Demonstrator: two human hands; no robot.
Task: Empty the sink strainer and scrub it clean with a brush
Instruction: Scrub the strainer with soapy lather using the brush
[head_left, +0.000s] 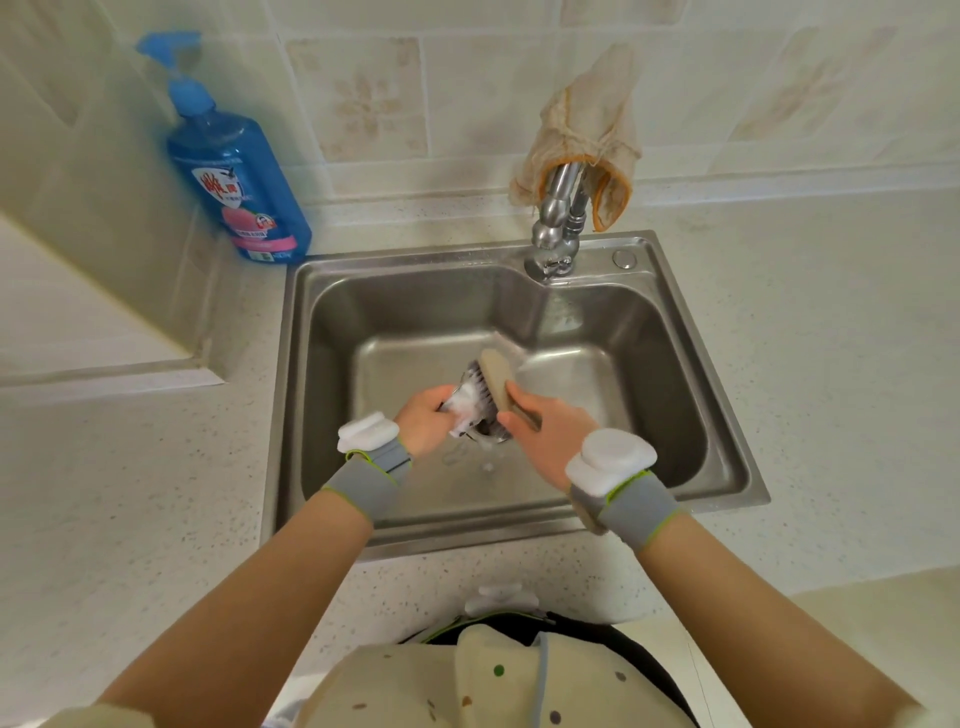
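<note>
so we're mid-scrub here imo. left grip (426, 423) is curled round the strainer (485, 432) and holds it up over the middle of the sink (519, 530), so it's not sitting in the drain. right grip (550, 431) is wrapped round the handle end of the brush (496, 376), bristles pressed against the strainer. white foam all over the strainer + bristles, so soap's on and the scrubbing part is underway. emptying bit looks done afaict, no gunk visible on it or in the basin, tho the foam hides most of the mesh so can't say how clean it rly is. what's left, my guess: more scrubbing, rinse the suds off, pop it back in the drain. can't tell if the tap (556, 228) is running. blue soap bottle (244, 176) stands on the desk (130, 493) by the sink's back left corner, and a cloth (587, 130) is draped over the tap.
</note>
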